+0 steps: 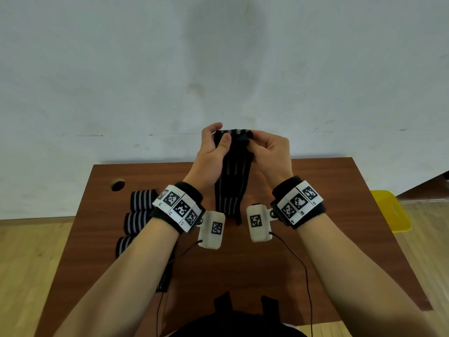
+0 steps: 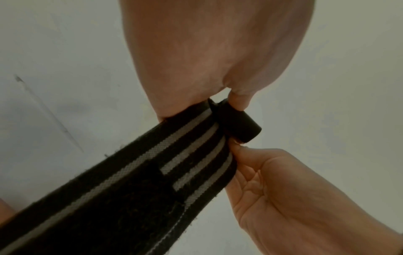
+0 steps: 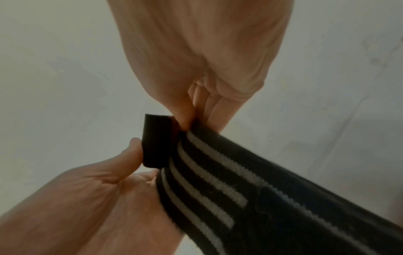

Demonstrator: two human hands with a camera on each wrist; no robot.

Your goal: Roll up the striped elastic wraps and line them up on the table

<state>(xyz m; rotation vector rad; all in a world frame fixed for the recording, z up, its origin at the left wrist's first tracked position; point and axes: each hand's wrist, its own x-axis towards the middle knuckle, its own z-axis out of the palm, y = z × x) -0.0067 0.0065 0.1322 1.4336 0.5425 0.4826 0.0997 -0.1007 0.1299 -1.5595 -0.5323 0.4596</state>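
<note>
I hold a black elastic wrap with grey stripes (image 1: 230, 176) up over the table, its loose end hanging to the tabletop. My left hand (image 1: 220, 133) pinches the top left corner between thumb and fingers. My right hand (image 1: 254, 142) pinches the top right corner. In the left wrist view the wrap (image 2: 152, 172) ends in a black tab (image 2: 237, 126) curled over at the top. The right wrist view shows the same tab (image 3: 156, 141) between both thumbs. Three rolled striped wraps (image 1: 137, 221) lie in a column on the left of the table.
The brown table (image 1: 315, 227) has a round cable hole (image 1: 118, 185) at its far left. Another flat wrap (image 1: 164, 280) lies partly under my left forearm. A yellow stool (image 1: 388, 210) stands to the right of the table. A pale wall rises behind.
</note>
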